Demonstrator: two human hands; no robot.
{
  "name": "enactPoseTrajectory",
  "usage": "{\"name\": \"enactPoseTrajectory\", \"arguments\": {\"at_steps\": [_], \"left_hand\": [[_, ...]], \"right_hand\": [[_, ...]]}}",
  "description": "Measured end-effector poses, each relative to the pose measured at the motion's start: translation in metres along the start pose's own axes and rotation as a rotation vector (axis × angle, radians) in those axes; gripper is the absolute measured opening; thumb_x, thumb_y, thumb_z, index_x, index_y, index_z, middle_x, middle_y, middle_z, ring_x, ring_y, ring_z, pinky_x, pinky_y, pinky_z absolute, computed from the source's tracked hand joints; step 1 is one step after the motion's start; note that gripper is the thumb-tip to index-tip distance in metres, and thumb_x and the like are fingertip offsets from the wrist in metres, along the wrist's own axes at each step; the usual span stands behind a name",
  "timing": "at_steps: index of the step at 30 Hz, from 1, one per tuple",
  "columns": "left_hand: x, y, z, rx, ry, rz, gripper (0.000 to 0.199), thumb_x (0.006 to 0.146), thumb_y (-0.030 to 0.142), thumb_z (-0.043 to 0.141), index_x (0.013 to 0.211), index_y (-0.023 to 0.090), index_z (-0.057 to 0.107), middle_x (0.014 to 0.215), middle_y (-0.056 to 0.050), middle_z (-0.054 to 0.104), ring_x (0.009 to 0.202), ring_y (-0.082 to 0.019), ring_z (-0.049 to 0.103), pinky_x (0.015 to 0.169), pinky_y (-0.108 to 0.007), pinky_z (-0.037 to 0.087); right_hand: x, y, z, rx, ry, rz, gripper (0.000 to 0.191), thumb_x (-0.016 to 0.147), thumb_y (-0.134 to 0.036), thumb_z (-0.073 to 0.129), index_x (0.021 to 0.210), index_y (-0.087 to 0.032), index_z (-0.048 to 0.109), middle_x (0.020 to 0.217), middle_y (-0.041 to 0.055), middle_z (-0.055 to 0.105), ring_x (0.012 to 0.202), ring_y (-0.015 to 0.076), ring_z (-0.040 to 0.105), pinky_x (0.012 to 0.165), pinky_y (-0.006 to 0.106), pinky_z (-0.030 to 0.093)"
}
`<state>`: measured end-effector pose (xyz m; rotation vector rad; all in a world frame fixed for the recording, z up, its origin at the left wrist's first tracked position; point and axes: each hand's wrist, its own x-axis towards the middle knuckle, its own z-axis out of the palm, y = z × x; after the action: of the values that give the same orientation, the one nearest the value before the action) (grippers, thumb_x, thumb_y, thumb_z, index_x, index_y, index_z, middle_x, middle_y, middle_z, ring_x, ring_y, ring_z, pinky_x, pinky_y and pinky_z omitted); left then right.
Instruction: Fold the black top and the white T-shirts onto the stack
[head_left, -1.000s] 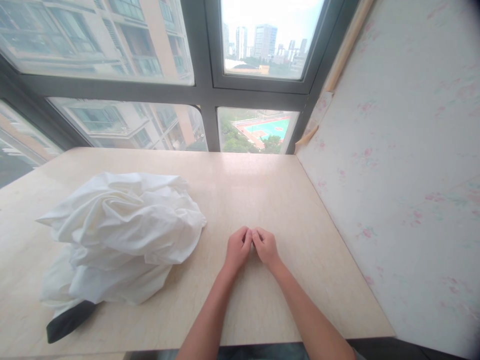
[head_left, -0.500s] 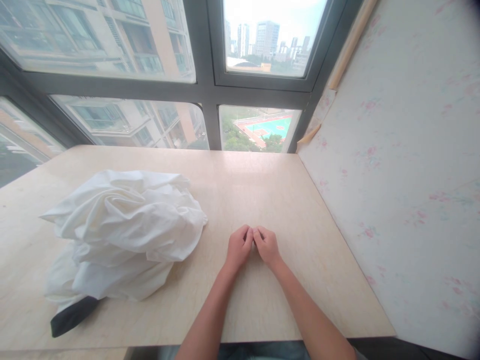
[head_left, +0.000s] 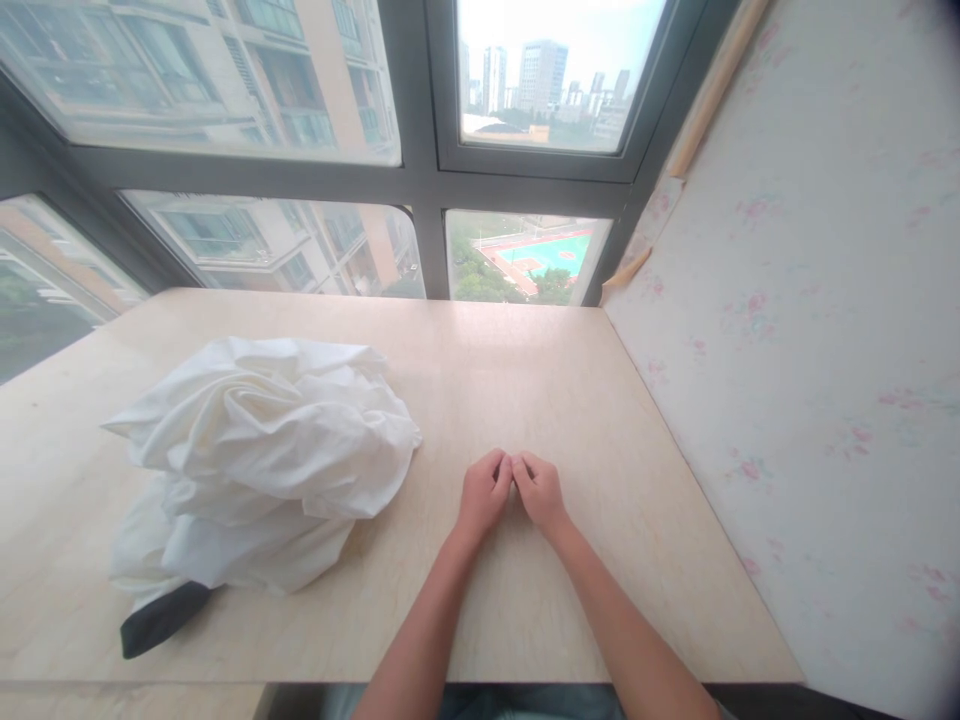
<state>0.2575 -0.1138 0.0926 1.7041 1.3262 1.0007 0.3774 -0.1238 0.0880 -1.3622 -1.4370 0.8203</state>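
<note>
You are resting your left hand and right hand on the beige countertop, each forming a loose fist, their thumb sides touching; the fingers are hiding your palms, so I cannot tell whether anything is lying inside. Crumpled white fabric is lying in a heap on your left, near the left hand but apart from it, and a black strip is poking out from its near edge. Its folds are concealing whatever may be within. Ahead, a gray window frame is bordering the countertop, its panes showing a turquoise sports court. On your right, a floral-wallpapered wall is meeting the countertop.
</note>
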Motion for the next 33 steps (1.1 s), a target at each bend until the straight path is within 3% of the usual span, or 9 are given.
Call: {"name": "enactPoseTrajectory", "arguments": {"at_steps": [17, 24, 28, 33], "left_hand": [[-0.001, 0.0, -0.001, -0.021, 0.004, -0.006, 0.038, 0.096, 0.042, 0.04, 0.066, 0.019, 0.043, 0.061, 0.004, 0.045, 0.06, -0.012, 0.04, 0.06, -0.026, 0.027], [-0.003, 0.004, -0.002, -0.092, 0.033, -0.019, 0.039, 0.097, 0.043, 0.04, 0.067, 0.019, 0.047, 0.062, 0.002, 0.049, 0.061, -0.012, 0.046, 0.059, -0.024, 0.035], [-0.032, 0.004, -0.025, -0.11, 0.049, -0.024, 0.04, 0.098, 0.041, 0.037, 0.067, 0.019, 0.05, 0.063, 0.001, 0.053, 0.061, -0.012, 0.051, 0.061, -0.023, 0.04], [-0.072, -0.008, -0.084, -0.001, 0.077, 0.027, 0.038, 0.097, 0.036, 0.041, 0.066, 0.018, 0.053, 0.062, 0.0, 0.055, 0.06, -0.012, 0.053, 0.061, -0.023, 0.04]], "right_hand": [[-0.001, 0.002, -0.001, -0.029, -0.01, -0.01, 0.041, 0.096, -0.041, 0.04, 0.061, -0.021, 0.036, 0.055, -0.0047, 0.037, 0.055, 0.0101, 0.036, 0.054, 0.023, 0.027], [-0.001, -0.002, -0.001, -0.077, -0.03, -0.035, 0.041, 0.097, -0.039, 0.039, 0.061, -0.02, 0.041, 0.056, -0.0038, 0.043, 0.055, 0.0102, 0.039, 0.054, 0.023, 0.029], [-0.003, -0.001, 0.001, -0.122, -0.082, -0.069, 0.04, 0.095, -0.037, 0.044, 0.058, -0.019, 0.043, 0.055, -0.0036, 0.043, 0.054, 0.0103, 0.04, 0.056, 0.024, 0.029], [0.002, -0.016, 0.01, -0.107, -0.106, -0.092, 0.032, 0.094, -0.034, 0.046, 0.067, -0.019, 0.053, 0.061, -0.001, 0.054, 0.057, 0.0112, 0.047, 0.057, 0.024, 0.036]]}}
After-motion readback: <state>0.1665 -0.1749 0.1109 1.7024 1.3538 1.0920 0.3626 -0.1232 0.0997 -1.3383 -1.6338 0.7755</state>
